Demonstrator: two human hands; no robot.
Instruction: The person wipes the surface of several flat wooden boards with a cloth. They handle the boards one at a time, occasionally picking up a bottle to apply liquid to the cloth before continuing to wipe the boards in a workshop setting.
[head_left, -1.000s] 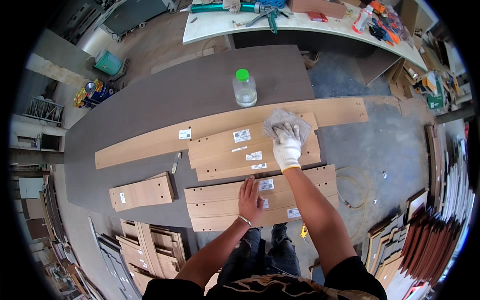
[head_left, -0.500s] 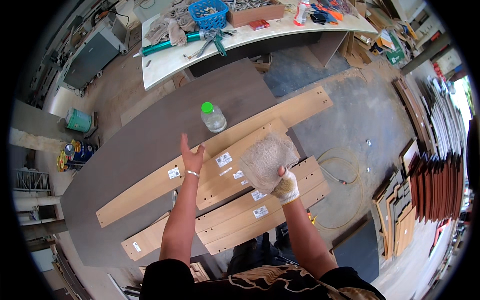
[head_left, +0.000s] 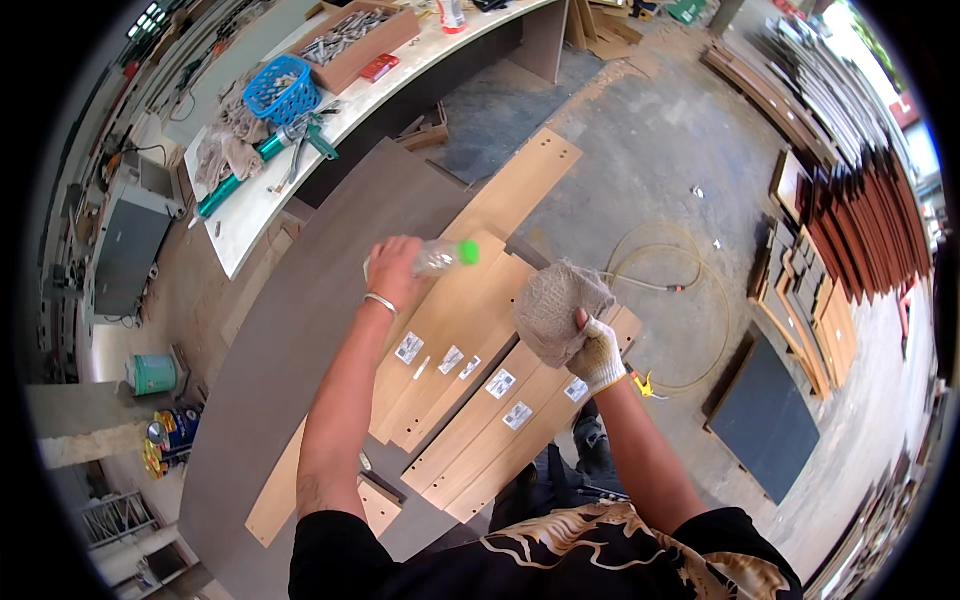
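Note:
My bare left hand (head_left: 397,272) is wrapped round a clear plastic bottle (head_left: 434,258) with a green cap, tilted on its side with the cap pointing right. In my right hand (head_left: 597,355), which wears a white knit glove, is a folded beige-grey cloth (head_left: 560,308), its thumb pressed on the front. Below both hands lie several light wood boards (head_left: 450,330) with white labels and small drilled holes. They rest on a dark brown tabletop (head_left: 290,330). The cloth hangs above the right ends of the nearer boards.
A white workbench (head_left: 228,240) at the far left carries a blue basket (head_left: 282,90), a wooden box of metal parts (head_left: 345,45) and a green caulking gun (head_left: 225,195). A coiled hose (head_left: 720,330) lies on the floor at right, near a dark panel (head_left: 768,420) and stacked boards (head_left: 865,225).
My left hand has taken hold of the bottle, which stood upright on the table, and tipped it rightward. The view has turned; my right hand still holds the cloth.

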